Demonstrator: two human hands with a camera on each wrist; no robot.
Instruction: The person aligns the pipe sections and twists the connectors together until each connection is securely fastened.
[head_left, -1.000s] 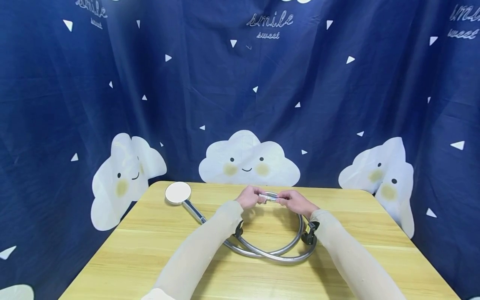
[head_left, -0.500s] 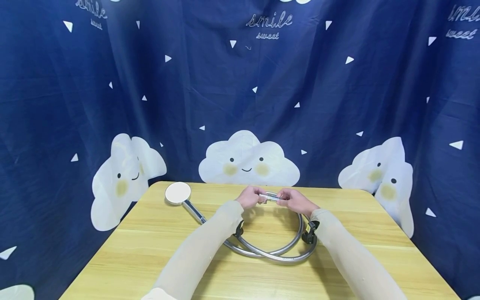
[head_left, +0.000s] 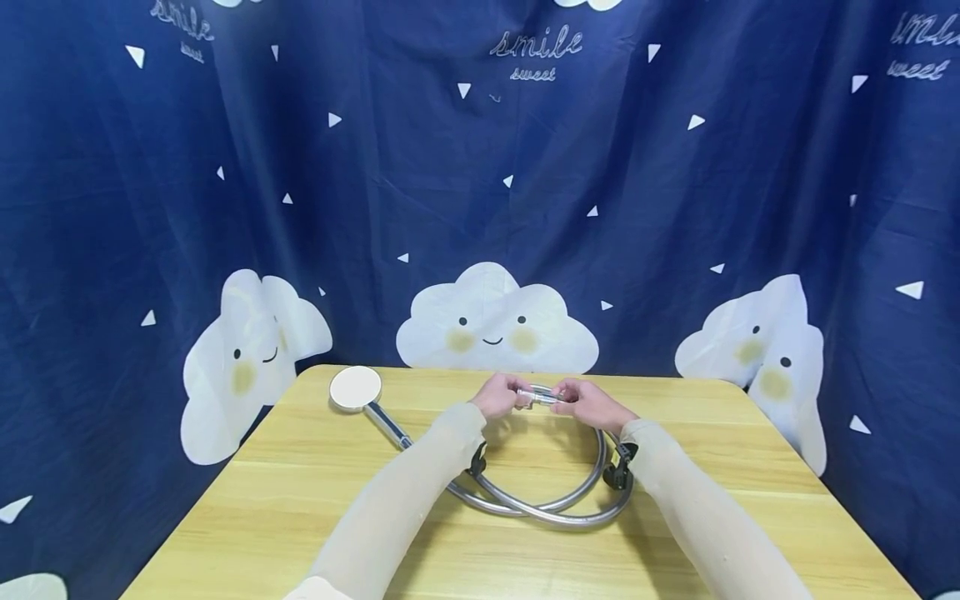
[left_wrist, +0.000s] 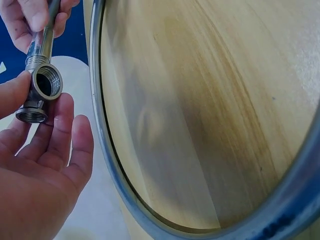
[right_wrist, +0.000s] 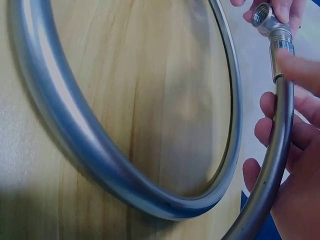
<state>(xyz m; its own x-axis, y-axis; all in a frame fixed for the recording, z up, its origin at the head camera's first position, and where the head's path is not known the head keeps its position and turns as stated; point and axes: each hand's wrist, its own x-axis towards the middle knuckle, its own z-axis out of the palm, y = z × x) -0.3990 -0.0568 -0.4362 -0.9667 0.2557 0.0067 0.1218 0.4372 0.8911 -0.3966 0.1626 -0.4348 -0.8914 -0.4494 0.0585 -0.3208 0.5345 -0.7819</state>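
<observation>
In the left wrist view my left hand pinches a chrome tee-shaped fitting between thumb and fingers. Its two threaded openings show. The chrome end sleeve of a grey shower hose meets the fitting's threaded neck. My right hand holds that sleeve and hose, thumb on the sleeve and fingers behind the hose. Seen from the head, the left hand and right hand work close together over the table's far part. A handheld shower head lies at the far left, its handle joined to hose.
The hose loops lie crossed on the wooden table, below and between the forearms. Behind the table's far edge hangs a dark blue curtain with clouds and triangles. The left forearm hides part of the hose.
The right thumb and fingers shift slightly left along the hose's end sleeve. My left hand keeps its place on the fitting. The shower head and hose loops stay where they were.
</observation>
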